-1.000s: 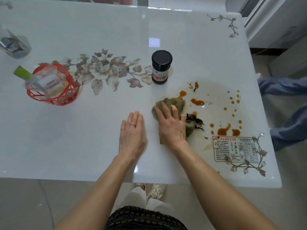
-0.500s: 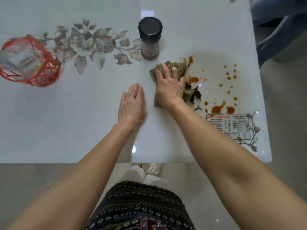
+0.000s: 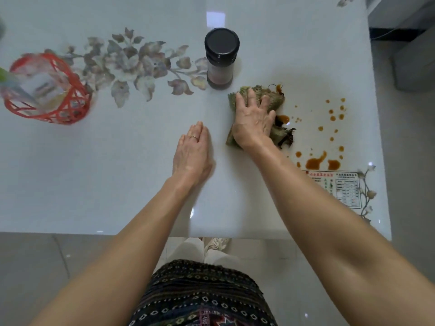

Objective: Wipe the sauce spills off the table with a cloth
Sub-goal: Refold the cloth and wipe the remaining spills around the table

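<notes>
Table [image 3: 117,184] glossy white; sauce spills [image 3: 315,162] right.

Glossy white table [image 3: 94,172] set on grey floor tiles [image 3: 35,267].
A spray of grey-brown leaves [image 3: 131,62] is printed across the tabletop, and a bright square of light [image 3: 215,18] is mirrored near its far edge. The tiles are seen below the near edge and along the right side, where a white cabinet [image 3: 400,12] with a dark base is placed.

table [image 3: 117,161]: glossy, smooth | cloth [image 3: 270,100]: coarse weave | basket [image 3: 70,109]: plastic lattice
</notes>
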The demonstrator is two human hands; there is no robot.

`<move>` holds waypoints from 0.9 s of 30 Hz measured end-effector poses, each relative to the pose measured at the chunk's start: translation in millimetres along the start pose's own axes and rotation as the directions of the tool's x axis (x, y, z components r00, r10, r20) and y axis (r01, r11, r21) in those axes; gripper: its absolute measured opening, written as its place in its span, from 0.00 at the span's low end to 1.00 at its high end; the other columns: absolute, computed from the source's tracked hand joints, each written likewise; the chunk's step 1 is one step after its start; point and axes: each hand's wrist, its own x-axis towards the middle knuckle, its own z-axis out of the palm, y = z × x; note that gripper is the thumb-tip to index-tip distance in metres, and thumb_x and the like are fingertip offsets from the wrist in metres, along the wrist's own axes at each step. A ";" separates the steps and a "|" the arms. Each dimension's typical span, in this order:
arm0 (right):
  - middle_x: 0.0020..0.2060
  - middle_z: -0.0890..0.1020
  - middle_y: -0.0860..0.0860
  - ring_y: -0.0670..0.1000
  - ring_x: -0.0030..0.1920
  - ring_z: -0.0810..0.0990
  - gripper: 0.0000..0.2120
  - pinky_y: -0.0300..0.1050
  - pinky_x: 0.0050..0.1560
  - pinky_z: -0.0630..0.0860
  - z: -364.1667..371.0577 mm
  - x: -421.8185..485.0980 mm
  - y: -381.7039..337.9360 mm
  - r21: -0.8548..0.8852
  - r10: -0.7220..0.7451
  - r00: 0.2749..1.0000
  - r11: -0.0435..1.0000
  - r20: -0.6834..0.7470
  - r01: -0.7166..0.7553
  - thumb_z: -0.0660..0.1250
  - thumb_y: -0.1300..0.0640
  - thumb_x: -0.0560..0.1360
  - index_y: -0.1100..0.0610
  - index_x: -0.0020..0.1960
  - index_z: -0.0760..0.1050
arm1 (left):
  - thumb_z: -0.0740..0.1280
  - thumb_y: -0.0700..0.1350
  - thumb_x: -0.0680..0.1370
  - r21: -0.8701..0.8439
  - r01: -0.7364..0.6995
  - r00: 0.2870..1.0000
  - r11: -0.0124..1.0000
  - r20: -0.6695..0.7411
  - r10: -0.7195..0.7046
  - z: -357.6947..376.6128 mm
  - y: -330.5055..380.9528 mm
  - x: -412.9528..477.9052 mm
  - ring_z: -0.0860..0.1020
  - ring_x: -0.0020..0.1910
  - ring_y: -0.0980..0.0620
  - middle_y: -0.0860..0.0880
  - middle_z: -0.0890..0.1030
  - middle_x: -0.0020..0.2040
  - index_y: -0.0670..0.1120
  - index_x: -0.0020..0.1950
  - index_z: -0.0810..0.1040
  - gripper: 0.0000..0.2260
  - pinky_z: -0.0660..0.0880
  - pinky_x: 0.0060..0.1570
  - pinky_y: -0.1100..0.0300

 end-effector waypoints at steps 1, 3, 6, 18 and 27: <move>0.79 0.47 0.53 0.64 0.76 0.46 0.38 0.64 0.71 0.52 1.5 -10.6 -5.3 -0.029 0.000 1.000 1.000 0.028 0.001 0.60 0.67 0.74 0.51 0.79 0.49 | 0.56 0.35 0.75 -0.009 -0.005 1.000 1.000 -0.002 0.005 0.4 -0.5 0.7 0.49 0.76 0.48 0.45 0.50 0.78 0.40 0.76 0.51 0.30 0.48 0.74 0.54; 0.79 0.46 0.54 0.65 0.76 0.46 0.42 0.64 0.70 0.55 12.0 -33.0 -12.5 -0.092 -0.049 0.998 0.994 0.050 0.054 0.66 0.63 0.72 0.52 0.79 0.47 | 0.56 0.35 0.75 -0.042 -0.005 1.000 0.999 -0.010 0.004 0.4 -0.6 2.1 0.49 0.76 0.48 0.45 0.50 0.78 0.40 0.76 0.51 0.30 0.48 0.74 0.54; 0.78 0.52 0.51 0.63 0.73 0.51 0.40 0.60 0.65 0.61 29.2 -49.5 -10.6 -0.093 -0.182 0.982 0.980 -0.049 0.177 0.67 0.63 0.71 0.50 0.77 0.53 | 0.57 0.34 0.74 -0.113 0.006 1.000 0.994 -0.014 -0.007 -1.1 -0.3 3.0 0.50 0.76 0.49 0.45 0.51 0.78 0.40 0.76 0.52 0.30 0.50 0.74 0.54; 0.78 0.46 0.47 0.61 0.73 0.47 0.36 0.57 0.63 0.62 38.0 -33.7 -9.3 -0.277 -0.466 0.884 0.854 -0.031 0.441 0.63 0.54 0.77 0.44 0.78 0.48 | 0.54 0.29 0.74 -0.314 0.071 0.921 0.947 -0.343 -0.183 2.5 -8.6 0.4 0.70 0.61 0.44 0.42 0.68 0.67 0.41 0.67 0.67 0.22 0.67 0.59 0.57; 0.77 0.52 0.52 0.60 0.72 0.52 0.34 0.57 0.66 0.60 19.0 -4.8 10.2 -0.141 -0.171 0.980 0.978 -0.103 0.156 0.61 0.58 0.75 0.46 0.77 0.53 | 0.57 0.29 0.74 -0.207 0.052 0.964 0.977 -0.244 -0.103 6.0 -0.8 9.2 0.64 0.70 0.45 0.44 0.65 0.72 0.40 0.72 0.64 0.26 0.61 0.69 0.56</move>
